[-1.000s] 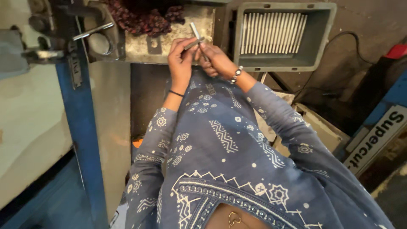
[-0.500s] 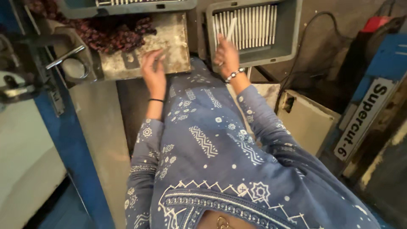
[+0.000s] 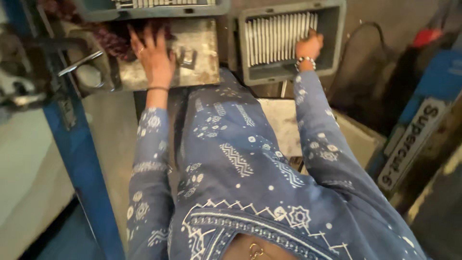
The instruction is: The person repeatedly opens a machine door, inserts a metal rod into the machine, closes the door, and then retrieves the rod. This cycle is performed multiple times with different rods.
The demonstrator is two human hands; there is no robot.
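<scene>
My left hand (image 3: 153, 57) lies with fingers spread on a worn metal plate (image 3: 202, 58), its fingertips in a heap of dark reddish shredded material (image 3: 108, 38). My right hand (image 3: 309, 46) is inside a grey plastic tray (image 3: 288, 74), at the right end of a row of upright white paper tubes (image 3: 276, 38). Its fingers curl down among the tubes, so I cannot see whether one is in its grasp. There is a beaded bracelet on the right wrist and a thin dark band on the left. Blue patterned sleeves cover both arms.
A blue metal post (image 3: 79, 159) runs down the left side, beside a machine part with a metal lever (image 3: 79, 62). A second grey tray (image 3: 159, 7) sits at the top edge. A blue-and-white board (image 3: 414, 139) leans at the right, next to a beige box (image 3: 356, 139).
My right hand has carried a white tube from the plate to the grey tray and lowered into the row. My left hand has slid up the plate into the dark material.
</scene>
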